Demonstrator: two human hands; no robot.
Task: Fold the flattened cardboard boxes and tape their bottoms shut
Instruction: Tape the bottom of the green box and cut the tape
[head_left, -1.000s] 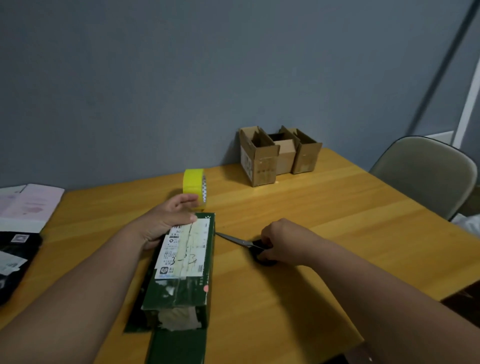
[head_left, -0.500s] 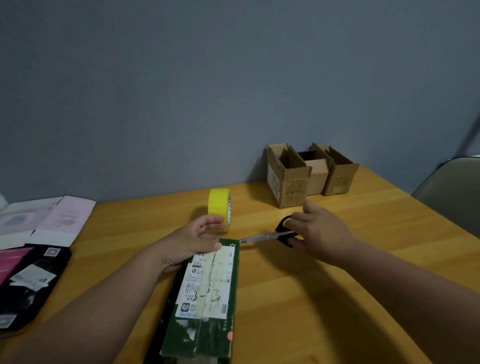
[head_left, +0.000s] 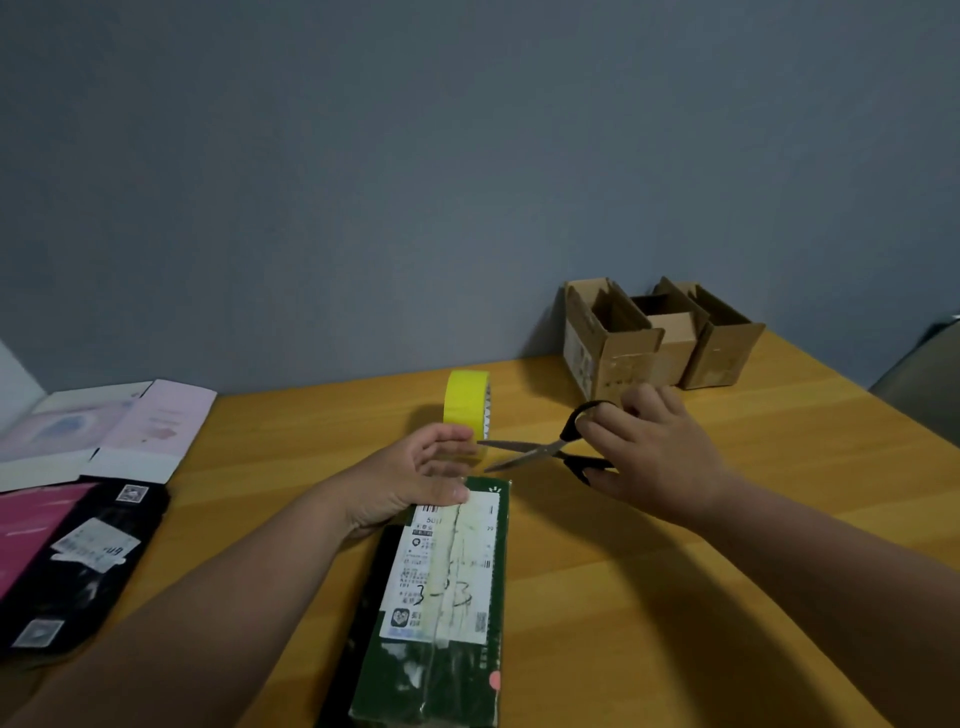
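The left hand (head_left: 410, 480) rests on the far end of a long, dark green cardboard box (head_left: 441, 603), thumb pressed flat on its top face and fingers loosely curved around a stretch of clear tape; whether they actually pinch that tape cannot be told. The box lies on a smooth, honey-coloured wooden table (head_left: 675, 597) and runs from this hand back toward the person; a white printed shipping label with handwritten marks covers its top, crossed lengthwise by a wrinkled, glossy tape strip. Just beyond the left fingertips stands a yellow tape roll (head_left: 466, 408), a thick ring upright on its edge. The right hand (head_left: 654, 457) holds black-handled scissors (head_left: 545, 448), thumb and fingers through the plastic loops, the two slim steel blades spread apart and pointing toward the left hand, their tips close to its fingers. Past the right hand, against the matte grey wall, sit three small brown corrugated boxes (head_left: 660, 338), upright with flaps open. Out to the left of the left forearm lie flattened cartons (head_left: 78, 493): pale pink and white sheets, and a glossy black and pink one.
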